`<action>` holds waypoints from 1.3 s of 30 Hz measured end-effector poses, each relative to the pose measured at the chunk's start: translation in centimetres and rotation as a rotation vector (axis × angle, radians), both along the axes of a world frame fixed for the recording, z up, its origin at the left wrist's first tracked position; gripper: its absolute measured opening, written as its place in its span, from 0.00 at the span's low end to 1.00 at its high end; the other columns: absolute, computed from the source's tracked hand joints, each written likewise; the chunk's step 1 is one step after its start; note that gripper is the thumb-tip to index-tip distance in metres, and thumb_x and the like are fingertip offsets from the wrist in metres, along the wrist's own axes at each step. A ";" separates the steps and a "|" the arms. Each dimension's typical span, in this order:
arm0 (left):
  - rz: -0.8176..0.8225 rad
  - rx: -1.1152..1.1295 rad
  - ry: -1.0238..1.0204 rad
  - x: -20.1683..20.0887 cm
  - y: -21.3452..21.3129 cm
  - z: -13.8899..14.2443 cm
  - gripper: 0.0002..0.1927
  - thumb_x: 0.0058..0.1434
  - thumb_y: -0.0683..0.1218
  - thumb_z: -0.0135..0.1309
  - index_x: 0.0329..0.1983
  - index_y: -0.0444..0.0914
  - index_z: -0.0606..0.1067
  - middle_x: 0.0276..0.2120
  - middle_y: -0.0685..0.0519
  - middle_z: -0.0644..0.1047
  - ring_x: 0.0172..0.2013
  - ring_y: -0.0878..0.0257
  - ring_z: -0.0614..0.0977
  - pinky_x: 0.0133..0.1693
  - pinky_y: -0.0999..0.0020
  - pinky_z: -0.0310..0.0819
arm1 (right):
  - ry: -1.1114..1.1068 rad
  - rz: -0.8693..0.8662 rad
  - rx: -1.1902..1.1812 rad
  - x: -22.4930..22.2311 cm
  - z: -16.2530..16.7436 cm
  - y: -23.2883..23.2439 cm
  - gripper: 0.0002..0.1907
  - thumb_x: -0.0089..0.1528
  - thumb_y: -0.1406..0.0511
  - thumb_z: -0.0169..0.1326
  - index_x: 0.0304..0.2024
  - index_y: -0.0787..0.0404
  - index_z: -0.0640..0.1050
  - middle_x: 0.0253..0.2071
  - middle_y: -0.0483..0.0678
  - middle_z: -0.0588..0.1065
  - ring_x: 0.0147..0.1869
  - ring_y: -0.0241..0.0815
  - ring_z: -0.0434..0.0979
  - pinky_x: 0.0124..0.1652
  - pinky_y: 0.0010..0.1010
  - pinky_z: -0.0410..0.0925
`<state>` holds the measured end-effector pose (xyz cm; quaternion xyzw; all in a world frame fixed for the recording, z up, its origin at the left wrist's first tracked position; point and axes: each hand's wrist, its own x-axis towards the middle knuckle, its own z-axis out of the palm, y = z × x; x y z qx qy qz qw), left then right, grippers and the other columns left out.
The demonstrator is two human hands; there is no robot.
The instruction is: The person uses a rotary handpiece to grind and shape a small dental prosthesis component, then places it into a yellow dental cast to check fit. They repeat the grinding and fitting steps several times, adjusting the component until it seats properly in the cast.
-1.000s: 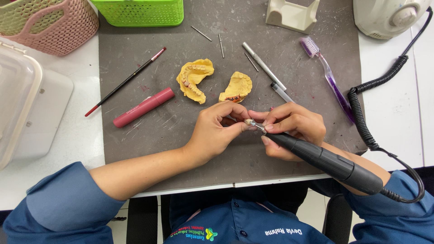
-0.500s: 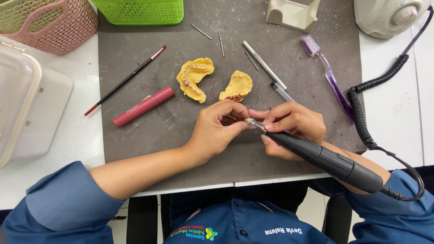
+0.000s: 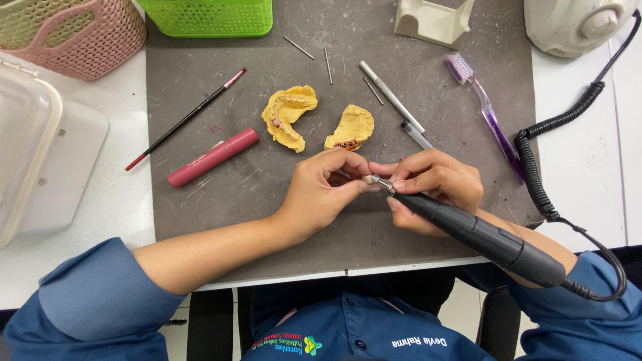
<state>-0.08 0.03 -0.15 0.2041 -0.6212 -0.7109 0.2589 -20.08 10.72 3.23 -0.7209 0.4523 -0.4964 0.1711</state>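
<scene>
On the grey mat (image 3: 267, 200), near the yellow casts (image 3: 289, 115), the left hand (image 3: 321, 194) pinches a small tooth piece (image 3: 367, 180) while the right hand (image 3: 435, 187), fingers closed round the black handpiece (image 3: 481, 234), grinds it; steadiness is judged essential.

Small piece (image 3: 367, 179) pinched in left hand (image 3: 321, 194): mostly hidden by fingertips, kind untellable. Green basket (image 3: 207, 15), pink basket (image 3: 73, 33), white machine (image 3: 575, 23): cut off by top edge. Clear box (image 3: 20, 134): cut off left.

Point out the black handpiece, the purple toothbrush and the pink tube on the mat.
black handpiece (image 3: 481, 235): head view, middle of its dark barrel, held in the right hand (image 3: 435, 187).
purple toothbrush (image 3: 491, 120): head view, clear purple handle.
pink tube (image 3: 212, 158): head view, middle of its body.
</scene>
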 end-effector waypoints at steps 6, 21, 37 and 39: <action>-0.022 0.055 0.010 -0.1 0.0 0.0 0.07 0.62 0.38 0.62 0.42 0.34 0.76 0.37 0.54 0.81 0.39 0.71 0.83 0.43 0.74 0.80 | -0.105 0.070 0.019 -0.2 -0.6 0.1 0.12 0.58 0.75 0.62 0.41 0.66 0.73 0.43 0.54 0.73 0.47 0.41 0.82 0.60 0.50 0.79; 0.014 -0.022 0.013 -0.2 -0.2 0.2 0.08 0.59 0.37 0.65 0.35 0.35 0.75 0.37 0.56 0.75 0.37 0.72 0.80 0.40 0.75 0.79 | -0.260 0.006 0.193 -0.7 -0.5 0.5 0.11 0.62 0.74 0.60 0.44 0.65 0.71 0.47 0.53 0.74 0.58 0.54 0.83 0.61 0.47 0.76; 0.025 0.012 0.020 -0.3 0.0 -0.5 0.08 0.60 0.37 0.64 0.36 0.35 0.74 0.35 0.55 0.80 0.37 0.71 0.82 0.41 0.74 0.79 | -0.153 -0.015 0.101 0.9 -0.3 -0.1 0.12 0.56 0.76 0.64 0.39 0.67 0.75 0.43 0.54 0.76 0.52 0.50 0.84 0.60 0.43 0.79; 0.018 0.017 0.015 -0.3 0.0 -0.5 0.08 0.60 0.37 0.64 0.36 0.35 0.74 0.34 0.55 0.80 0.37 0.71 0.83 0.42 0.74 0.80 | -0.143 -0.045 0.127 0.9 -0.2 -0.1 0.12 0.56 0.76 0.64 0.39 0.67 0.75 0.43 0.54 0.76 0.54 0.54 0.85 0.55 0.40 0.80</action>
